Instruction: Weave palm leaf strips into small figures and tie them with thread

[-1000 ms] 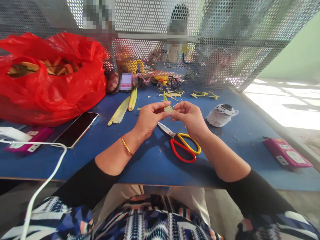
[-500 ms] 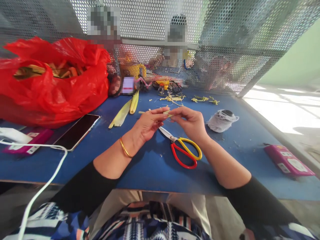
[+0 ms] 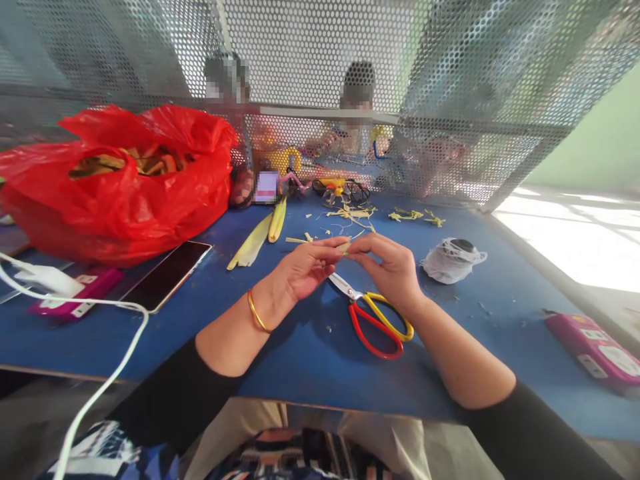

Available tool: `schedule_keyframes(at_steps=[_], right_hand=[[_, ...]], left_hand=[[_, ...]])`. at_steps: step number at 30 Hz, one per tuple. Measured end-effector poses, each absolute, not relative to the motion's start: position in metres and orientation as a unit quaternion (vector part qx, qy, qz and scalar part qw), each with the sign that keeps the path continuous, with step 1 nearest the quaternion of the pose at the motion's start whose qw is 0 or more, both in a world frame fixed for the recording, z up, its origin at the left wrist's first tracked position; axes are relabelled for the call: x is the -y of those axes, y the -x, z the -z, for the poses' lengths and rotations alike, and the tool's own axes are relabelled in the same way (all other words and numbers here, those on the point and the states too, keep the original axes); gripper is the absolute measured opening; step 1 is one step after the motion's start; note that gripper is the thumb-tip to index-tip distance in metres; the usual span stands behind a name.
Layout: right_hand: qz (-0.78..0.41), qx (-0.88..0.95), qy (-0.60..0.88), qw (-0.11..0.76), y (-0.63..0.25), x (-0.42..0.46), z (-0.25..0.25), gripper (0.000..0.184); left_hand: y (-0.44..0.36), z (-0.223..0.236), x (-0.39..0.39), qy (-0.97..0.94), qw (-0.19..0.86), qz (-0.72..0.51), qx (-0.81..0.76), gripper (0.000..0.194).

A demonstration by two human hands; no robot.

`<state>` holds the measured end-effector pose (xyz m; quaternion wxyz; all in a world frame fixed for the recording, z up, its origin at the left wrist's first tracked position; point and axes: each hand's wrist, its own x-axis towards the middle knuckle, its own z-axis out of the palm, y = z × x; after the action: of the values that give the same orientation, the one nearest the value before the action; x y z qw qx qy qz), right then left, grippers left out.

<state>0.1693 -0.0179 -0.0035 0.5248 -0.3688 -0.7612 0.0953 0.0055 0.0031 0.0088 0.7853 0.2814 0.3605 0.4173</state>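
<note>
My left hand [image 3: 313,267] and my right hand [image 3: 387,265] meet over the blue table, both pinching a small pale-green strip of husk [image 3: 344,247], mostly hidden by the fingertips. Just below them lie scissors [image 3: 363,300] with one red and one yellow handle loop, the blade tips partly under my left hand. Beyond my left hand rest two larger pieces, a flat husk leaf [image 3: 251,243] and a rolled one [image 3: 278,220]. Shredded strips [image 3: 353,212] are scattered past my fingers, and small knotted pieces [image 3: 406,215] lie farther right.
A red plastic bag [image 3: 175,207] full of dried husks stands at left, beside a phone [image 3: 167,277] and a white cable [image 3: 120,367]. A thread spool in white netting [image 3: 453,260] and a magenta box [image 3: 597,347] are at right. Behind a perforated metal screen [image 3: 320,53] sit other people.
The view has tilted up, so everything sits lower and slightly right in the picture. Both hands keep their pinch on the strip, of which less shows now.
</note>
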Motion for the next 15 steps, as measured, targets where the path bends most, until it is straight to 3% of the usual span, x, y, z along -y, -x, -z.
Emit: schedule_keyframes(at_steps=[5,15], right_hand=[[-0.141,0.724,0.425,0.525,-0.167,0.019,0.005,0.011],[-0.234,0.656,0.517,0.498,-0.167,0.017,0.003,0.009]], left_hand=[[-0.01,-0.005,-0.003,-0.321,0.738,-0.455,-0.381,0.026],[-0.014,0.006,-0.004,-0.534,0.531,-0.541,-0.374,0.028]])
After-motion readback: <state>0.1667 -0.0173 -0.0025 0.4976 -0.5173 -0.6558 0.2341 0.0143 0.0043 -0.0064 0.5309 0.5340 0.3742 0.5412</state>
